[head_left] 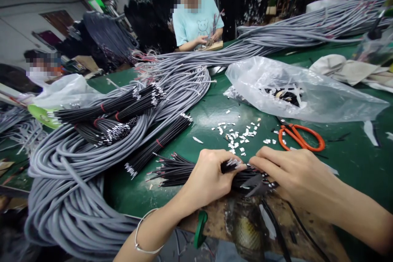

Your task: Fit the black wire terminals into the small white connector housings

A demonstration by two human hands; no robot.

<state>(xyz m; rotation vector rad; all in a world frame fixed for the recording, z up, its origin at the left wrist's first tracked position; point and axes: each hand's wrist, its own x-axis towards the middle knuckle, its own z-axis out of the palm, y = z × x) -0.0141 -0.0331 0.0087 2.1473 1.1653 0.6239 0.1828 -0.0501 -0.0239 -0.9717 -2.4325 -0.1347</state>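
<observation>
My left hand (208, 176) is wrapped round a bundle of short black wires (175, 170) that lies on the green table (211, 114) near its front edge. My right hand (291, 170) is closed on the same bundle's right end, fingers pinched around the wire tips. A thin bracelet sits on my left wrist. The bundle's free ends fan out to the left.
Thick coils of grey cable (92, 159) fill the left side, with more tied black wire bundles (123, 110) on top. Orange-handled scissors (301, 137), white scraps (236, 135) and a clear plastic bag (294, 90) lie ahead. A person in a light blue shirt (196, 20) works opposite.
</observation>
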